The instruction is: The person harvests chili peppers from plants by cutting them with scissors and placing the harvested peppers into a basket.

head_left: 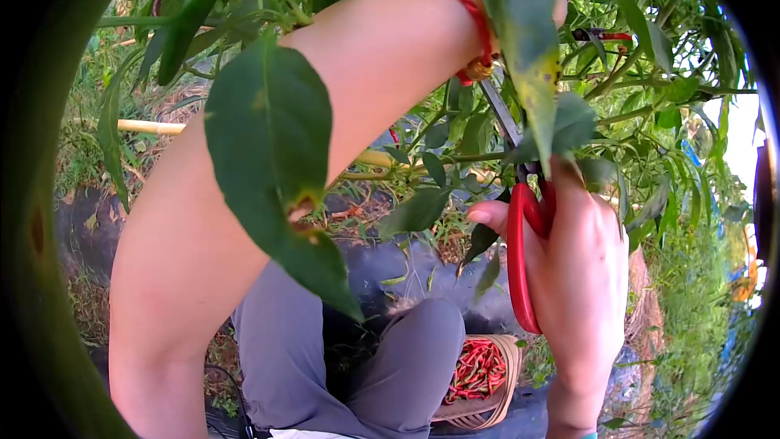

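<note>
Right-hand fingers (570,195) grasp red scissors (518,268); leaves (528,32) hide the left-hand fingers, their grip unclear, so blind cutting could nick them.

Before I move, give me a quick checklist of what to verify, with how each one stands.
1. Scissors held in the right hand: ok, the grip is around the red handles.
2. Scissor tips in sight: not ok, the blades run up out of view.
3. Left hand visible: not ok, a blurred leaf covers most of it.
4. Blades away from the left wrist: cannot tell, they show right by the red bracelet, but depth is unclear.
5. View of the left forearm unobstructed: not ok, a large leaf hangs across it.
6. Basket holding its red peppers: ok, beside the knee.
</note>
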`<state>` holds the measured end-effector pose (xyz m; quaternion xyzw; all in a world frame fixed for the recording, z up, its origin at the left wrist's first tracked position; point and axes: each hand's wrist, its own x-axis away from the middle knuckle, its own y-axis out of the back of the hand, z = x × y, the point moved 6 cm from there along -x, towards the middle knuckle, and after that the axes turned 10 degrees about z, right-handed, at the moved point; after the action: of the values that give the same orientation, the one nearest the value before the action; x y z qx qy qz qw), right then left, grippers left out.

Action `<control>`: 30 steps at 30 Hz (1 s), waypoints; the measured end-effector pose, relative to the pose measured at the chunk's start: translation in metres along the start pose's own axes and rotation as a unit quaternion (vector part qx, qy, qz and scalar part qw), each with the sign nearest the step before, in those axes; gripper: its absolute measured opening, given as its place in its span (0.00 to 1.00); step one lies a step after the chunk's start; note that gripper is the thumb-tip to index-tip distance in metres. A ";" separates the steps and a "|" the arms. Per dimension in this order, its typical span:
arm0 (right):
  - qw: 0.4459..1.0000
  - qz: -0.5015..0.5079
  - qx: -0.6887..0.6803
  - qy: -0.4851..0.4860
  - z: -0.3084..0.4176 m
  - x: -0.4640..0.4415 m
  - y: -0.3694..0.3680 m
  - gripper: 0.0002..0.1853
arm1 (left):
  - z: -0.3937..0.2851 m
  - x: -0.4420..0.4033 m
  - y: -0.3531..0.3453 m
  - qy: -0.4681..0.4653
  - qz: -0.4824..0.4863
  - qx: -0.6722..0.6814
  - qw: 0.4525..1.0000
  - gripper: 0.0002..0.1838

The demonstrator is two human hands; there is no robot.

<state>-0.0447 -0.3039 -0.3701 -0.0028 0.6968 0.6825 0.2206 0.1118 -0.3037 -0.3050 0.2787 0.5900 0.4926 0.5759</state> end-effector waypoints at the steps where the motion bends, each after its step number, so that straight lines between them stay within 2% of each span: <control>1: 1.000 0.000 0.000 0.001 0.000 0.001 -0.001 0.28 | -0.002 0.000 0.002 -0.003 -0.002 -0.001 1.000 0.07; 7: 0.982 -0.103 -0.053 0.152 0.008 0.009 0.000 0.23 | -0.007 0.004 0.006 -0.011 -0.011 -0.005 1.000 0.07; 9: 0.991 -0.050 -0.123 -0.016 -0.004 0.007 -0.008 0.24 | -0.008 0.004 0.010 -0.012 -0.015 -0.010 1.000 0.06; 11: 0.989 -0.032 -0.136 0.053 -0.003 0.005 -0.009 0.25 | -0.012 0.007 0.008 -0.016 -0.018 -0.010 1.000 0.06; 13: 0.990 -0.072 -0.125 0.005 -0.007 0.010 -0.011 0.25 | -0.012 0.006 0.012 -0.016 -0.023 -0.015 0.999 0.06; 14: 0.988 -0.063 -0.126 0.060 -0.004 0.006 -0.008 0.24 | -0.012 0.007 0.013 -0.016 -0.025 -0.017 0.999 0.06; 17: 0.990 -0.040 -0.132 0.036 -0.004 0.003 -0.005 0.24 | -0.014 0.009 0.015 -0.019 -0.034 -0.019 0.999 0.06; 19: 0.985 -0.063 -0.143 0.071 -0.005 0.000 -0.009 0.23 | -0.015 0.010 0.016 -0.021 -0.041 -0.021 0.999 0.06; 23: 0.985 -0.124 -0.082 0.090 0.000 0.000 -0.010 0.20 | -0.017 0.010 0.018 -0.023 -0.058 -0.028 0.998 0.06; 24: 0.987 -0.097 -0.121 0.048 -0.003 -0.003 -0.013 0.19 | -0.017 0.011 0.019 -0.023 -0.063 -0.028 0.997 0.06; 27: 0.975 -0.066 -0.210 0.024 -0.011 -0.005 -0.017 0.17 | -0.018 0.013 0.022 -0.026 -0.082 -0.034 0.996 0.06; 28: 0.979 -0.087 -0.169 0.068 -0.009 -0.006 -0.015 0.17 | -0.019 0.013 0.022 -0.026 -0.089 -0.036 0.995 0.06; 30: 0.982 -0.092 -0.139 0.094 -0.006 -0.004 -0.010 0.17 | -0.019 0.015 0.025 -0.027 -0.103 -0.043 0.993 0.06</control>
<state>-0.0401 -0.3112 -0.3783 -0.1615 0.6095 0.7464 0.2129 0.0847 -0.2868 -0.2915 0.2041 0.5781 0.4482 0.6506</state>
